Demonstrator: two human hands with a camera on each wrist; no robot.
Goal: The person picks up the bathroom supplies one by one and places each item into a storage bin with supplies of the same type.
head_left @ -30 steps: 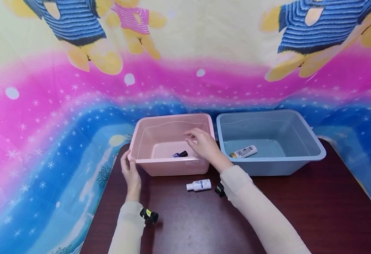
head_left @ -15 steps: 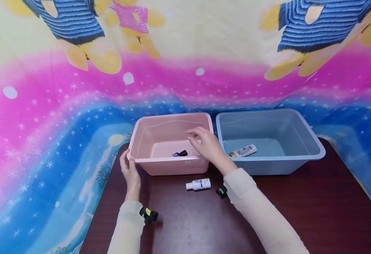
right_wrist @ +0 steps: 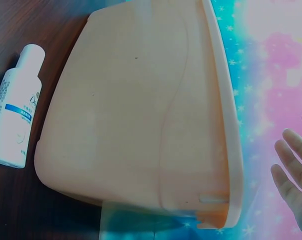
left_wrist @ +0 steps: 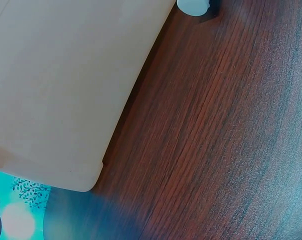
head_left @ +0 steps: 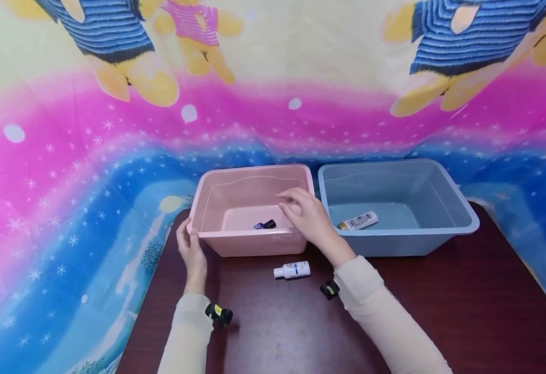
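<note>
At the front left corner of the pink plastic basin (head_left: pixel 235 246), my left hand (head_left: pixel 193 257) grips the rim between thumb and fingers. My right hand (head_left: pixel 309 215) hovers over the right end of that basin with its fingers loosely bent and nothing between them; the right wrist view shows its fingers (right_wrist: pixel 291 155) spread apart. Inside the basin lies a small dark purple bottle (head_left: pixel 260 226) with a black cap, partly hidden by the front wall. A white Dove bottle (right_wrist: pixel 16 112) lies on its side on the table in front of the pink basin.
Right beside the pink basin stands a blue-grey plastic basin (head_left: pixel 394 244), holding a white bottle (head_left: pixel 362 221) with a gold cap. Both basins are near the far edge of the dark wooden table (head_left: pixel 273 322). A printed cloth (head_left: pixel 273 119) with teddy bears hangs behind.
My right wrist and sleeve have shifted slightly right and toward me, the hand staying over the pink basin. My left hand and the bottles hold their places.
</note>
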